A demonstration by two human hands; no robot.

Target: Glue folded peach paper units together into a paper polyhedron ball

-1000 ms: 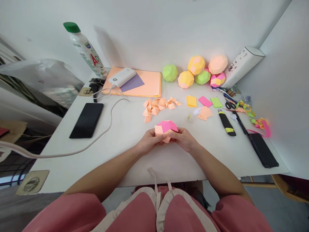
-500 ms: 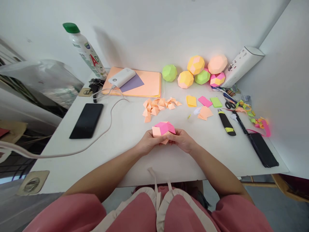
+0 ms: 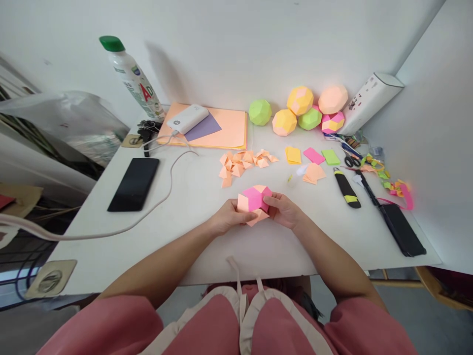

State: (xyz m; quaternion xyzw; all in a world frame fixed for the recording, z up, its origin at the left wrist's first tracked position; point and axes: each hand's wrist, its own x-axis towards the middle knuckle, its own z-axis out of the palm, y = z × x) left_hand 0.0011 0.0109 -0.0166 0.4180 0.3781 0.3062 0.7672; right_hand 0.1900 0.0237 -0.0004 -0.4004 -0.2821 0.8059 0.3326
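Note:
Between both hands, above the front middle of the white table (image 3: 192,197), is a pink and peach folded-paper ball (image 3: 254,198). Its lower part looks unclosed, with a peach flap sticking out toward me. My left hand (image 3: 231,217) grips its left side, thumb across the lower peach piece. My right hand (image 3: 284,209) pinches the right side, its thumb on a pink face. The fingers underneath are partly hidden. Just beyond the ball lies a loose pile of folded peach paper pieces (image 3: 238,164).
Finished paper balls (image 3: 284,122) sit along the wall. Stacks of yellow paper (image 3: 293,155), pink paper (image 3: 314,155) and green paper (image 3: 330,157) lie right of the pile. A utility knife (image 3: 346,188) and scissors (image 3: 352,161) lie farther right; a phone (image 3: 133,184) and cable (image 3: 170,185) lie left.
The paper ball has turned and shifted slightly right. My right thumb has moved from its lower front edge up onto a pink face, and the lower peach flap now shows more.

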